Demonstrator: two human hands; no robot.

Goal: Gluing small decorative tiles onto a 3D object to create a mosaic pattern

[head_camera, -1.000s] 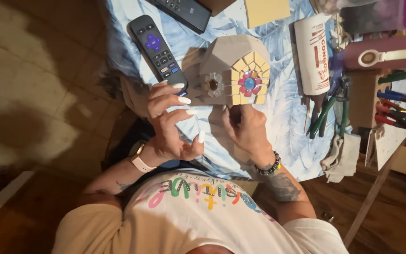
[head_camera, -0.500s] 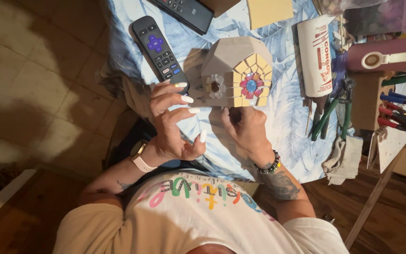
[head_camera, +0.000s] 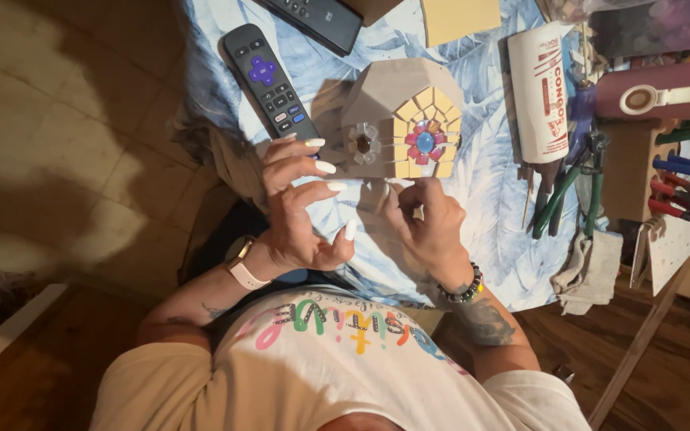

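Head view, looking down over the person's shoulders. The left hand (head_camera: 301,211) hovers above the near edge of the bench (head_camera: 489,207), fingers spread and curled loosely, long pale nails pointing toward the small house model (head_camera: 399,120); it grips nothing, and the fingertips sit just beside the model's left wall without clear contact. The right hand (head_camera: 425,219) is drawn into a narrow pinch just below the model's front edge, thumb and forefinger together; whether a small piece lies between them cannot be told. The house model stands on the blue leaf-patterned cloth, between and just beyond both hands, its front face partly covered with yellow tiles around a pink-and-blue flower, a second clear flower on the bare grey wall. A black remote with purple buttons (head_camera: 269,80) lies left of the model, near the left hand. A white tube (head_camera: 541,92) lies to the right, and green-handled pliers (head_camera: 576,183) sit near it.
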